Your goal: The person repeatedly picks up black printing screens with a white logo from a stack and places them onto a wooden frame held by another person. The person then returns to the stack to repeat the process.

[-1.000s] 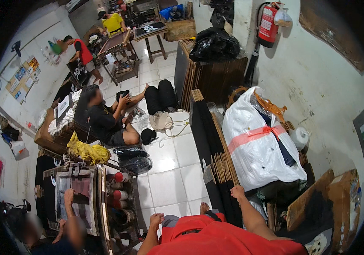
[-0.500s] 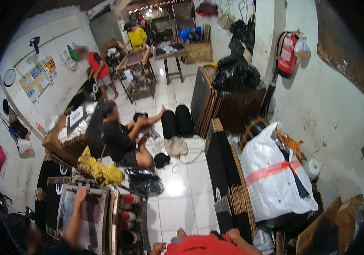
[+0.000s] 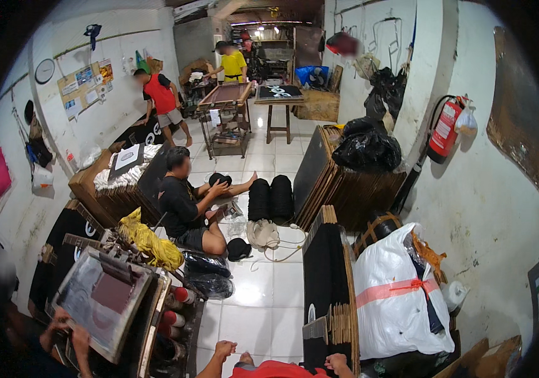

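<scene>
Here on the right, boards (image 3: 326,268) are standing just left of the sack (image 3: 389,315); over on the left, cans (image 3: 183,295) are sitting right of the screen (image 3: 100,299); farther back, a bag (image 3: 368,151) is resting on the stack (image 3: 352,196), with rolls (image 3: 258,201) sitting left of it.

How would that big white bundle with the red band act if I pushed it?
The white bundle is probably heavy, since it's big and bulging. Its shiny, wrinkled wrapping might feel slippery. It may squash a bit, because dark stuff, perhaps cloth, shows through a gap.
</scene>
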`<action>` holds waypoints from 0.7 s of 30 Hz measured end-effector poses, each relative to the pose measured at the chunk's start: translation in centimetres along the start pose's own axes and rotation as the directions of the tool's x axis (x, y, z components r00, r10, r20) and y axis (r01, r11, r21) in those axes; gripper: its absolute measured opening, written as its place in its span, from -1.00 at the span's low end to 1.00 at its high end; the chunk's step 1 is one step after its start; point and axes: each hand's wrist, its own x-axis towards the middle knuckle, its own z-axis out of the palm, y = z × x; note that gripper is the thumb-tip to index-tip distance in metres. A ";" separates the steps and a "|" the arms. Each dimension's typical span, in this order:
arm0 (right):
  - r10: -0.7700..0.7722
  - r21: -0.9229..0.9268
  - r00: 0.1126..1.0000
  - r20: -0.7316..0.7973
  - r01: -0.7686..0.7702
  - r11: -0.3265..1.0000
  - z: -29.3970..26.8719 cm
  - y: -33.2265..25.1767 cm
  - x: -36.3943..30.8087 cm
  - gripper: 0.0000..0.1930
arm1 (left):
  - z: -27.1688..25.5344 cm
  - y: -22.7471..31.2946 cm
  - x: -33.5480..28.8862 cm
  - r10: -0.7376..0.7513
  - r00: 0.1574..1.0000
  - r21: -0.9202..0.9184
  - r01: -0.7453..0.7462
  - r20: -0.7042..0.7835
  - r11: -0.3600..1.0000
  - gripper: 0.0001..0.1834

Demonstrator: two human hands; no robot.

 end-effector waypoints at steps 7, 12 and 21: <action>-0.030 0.023 0.999 0.046 0.029 0.999 -1.8 2.1 1.8 -0.90 | -1.6 -8.5 -1.1 -0.178 0.983 -0.058 0.176 -0.041 0.983 -0.90; -0.032 -0.167 0.997 0.075 0.044 0.985 -2.7 3.8 2.1 -0.92 | -19.0 -5.9 -0.1 -0.168 0.777 -0.639 -0.350 -0.606 0.685 -0.75; -0.103 -0.425 0.991 0.086 0.130 0.896 1.8 -0.3 2.9 -0.82 | -37.2 -3.1 0.0 -0.648 0.418 -0.634 -0.763 -0.636 0.130 -0.49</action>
